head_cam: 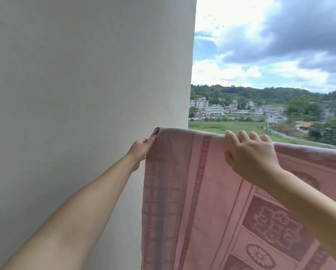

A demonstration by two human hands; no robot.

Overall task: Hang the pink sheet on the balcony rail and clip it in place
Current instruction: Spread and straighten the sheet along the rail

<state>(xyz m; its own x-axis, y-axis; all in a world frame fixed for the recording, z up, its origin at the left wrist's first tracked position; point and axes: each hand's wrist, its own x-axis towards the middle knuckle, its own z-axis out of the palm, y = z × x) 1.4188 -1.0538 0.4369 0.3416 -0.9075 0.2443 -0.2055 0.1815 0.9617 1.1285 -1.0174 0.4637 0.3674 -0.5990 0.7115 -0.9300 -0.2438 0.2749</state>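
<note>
left hand: fingers pinched on pink sheet corner, frame centre | right hand: fingers curled over its top fold, gripping | sheet: draped, woven floral-and-stripe cloth, lower right | plain wall left

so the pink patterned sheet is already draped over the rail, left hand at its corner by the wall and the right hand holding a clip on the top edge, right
Not quite. The head view shows the right hand holding no clip: its fingers curl over the top edge of the pink patterned sheet itself. The rest stands: sheet draped, left hand at its corner by the white wall.
</note>
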